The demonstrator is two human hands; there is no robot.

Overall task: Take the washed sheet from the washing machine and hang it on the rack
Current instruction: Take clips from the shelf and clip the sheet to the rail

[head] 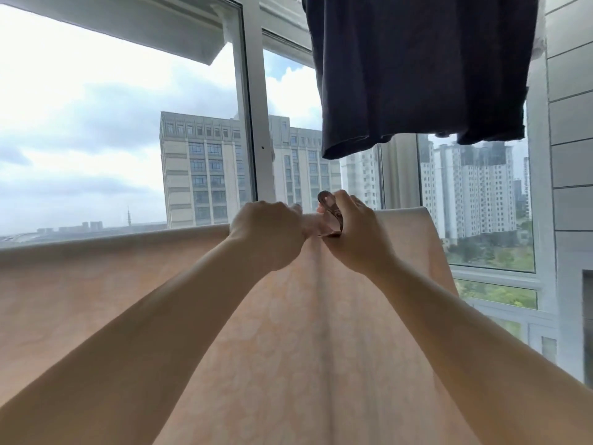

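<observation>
Up high, the pink sheet (pixel 160 300) hangs over a bar by the big window (pixel 128 123). The left hand (pixel 269 232) grips its top edge. The right hand (pixel 356 232) pinches a clothespin (pixel 332 213) there. A dark shirt (pixel 417 69) hangs above.

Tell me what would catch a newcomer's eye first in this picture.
First, the peach sheet draped over a rail, filling the lower half of the view, with both arms reaching up to its top edge. There the left hand grips the fold while the right hand holds a clip on it. Above right hangs a dark shirt, with tall buildings beyond the window.
</observation>
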